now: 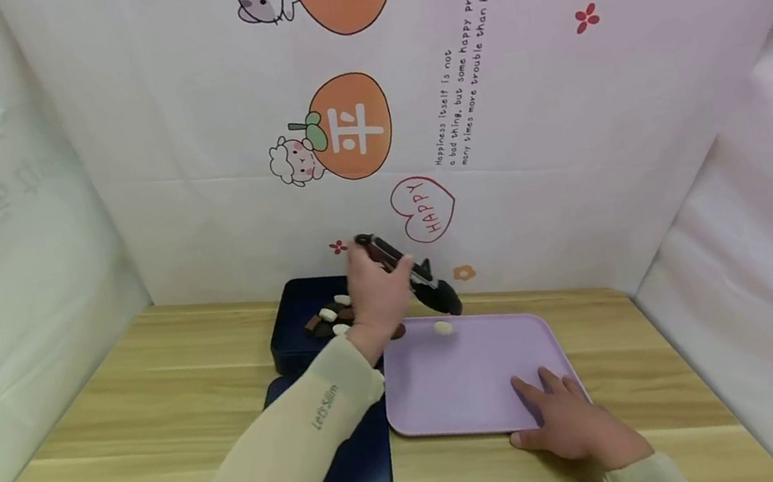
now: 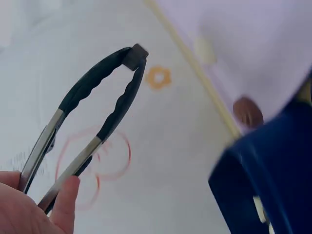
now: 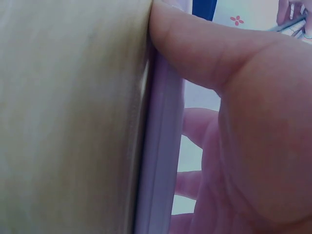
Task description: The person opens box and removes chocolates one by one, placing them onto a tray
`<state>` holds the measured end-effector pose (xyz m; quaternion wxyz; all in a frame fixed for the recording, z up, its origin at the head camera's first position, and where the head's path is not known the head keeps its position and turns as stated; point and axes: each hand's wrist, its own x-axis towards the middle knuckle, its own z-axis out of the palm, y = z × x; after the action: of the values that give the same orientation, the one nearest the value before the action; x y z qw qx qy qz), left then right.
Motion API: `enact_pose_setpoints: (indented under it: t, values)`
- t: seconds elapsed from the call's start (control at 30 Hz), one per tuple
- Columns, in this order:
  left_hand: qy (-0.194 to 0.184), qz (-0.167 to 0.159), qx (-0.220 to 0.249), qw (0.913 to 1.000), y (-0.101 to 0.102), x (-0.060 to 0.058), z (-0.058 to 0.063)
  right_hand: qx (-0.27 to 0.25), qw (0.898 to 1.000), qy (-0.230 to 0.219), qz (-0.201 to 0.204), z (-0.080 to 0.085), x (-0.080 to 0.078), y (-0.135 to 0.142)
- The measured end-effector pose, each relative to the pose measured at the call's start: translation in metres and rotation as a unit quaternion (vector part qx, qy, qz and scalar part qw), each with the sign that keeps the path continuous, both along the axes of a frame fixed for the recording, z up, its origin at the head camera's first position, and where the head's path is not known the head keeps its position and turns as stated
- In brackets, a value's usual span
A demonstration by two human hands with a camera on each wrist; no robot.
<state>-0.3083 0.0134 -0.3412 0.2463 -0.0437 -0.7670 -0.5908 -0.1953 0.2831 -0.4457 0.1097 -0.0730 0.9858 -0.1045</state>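
Note:
My left hand [image 1: 377,291] grips black-and-silver tongs [image 1: 434,291] above the far edge of the lilac tray [image 1: 456,390]. In the left wrist view a small dark square piece [image 2: 135,56] sits between the tips of the tongs. A cream oval piece [image 1: 442,328] and a brown round piece [image 1: 398,331] lie along the tray's far side. My right hand [image 1: 575,423] rests on the tray's near right corner, fingers spread over it and thumb at the outer edge. Left of the tray, a dark blue box [image 1: 286,337] contains several brown and white pieces, partly hidden by my left hand.
A flat dark blue lid [image 1: 361,464] lies in front of the box, partly under my left forearm. Behind the wooden table [image 1: 121,435] hangs a printed white cloth [image 1: 541,208], with more white cloth at both sides.

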Motion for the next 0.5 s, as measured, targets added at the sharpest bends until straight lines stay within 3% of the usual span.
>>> enact_pose_setpoints:
  t: [0.23, 0.5]
  values:
    - [0.03, -0.05, -0.082, 0.9949, 0.036, 0.006, -0.017, -0.007, 1.0, -0.015, -0.003, 0.001, -0.003, -0.001]
    - [0.04, -0.063, -0.143, 0.9868, 0.059, 0.003, -0.034, -0.008, 1.0, -0.011, 0.001, 0.0, -0.003, 0.0]
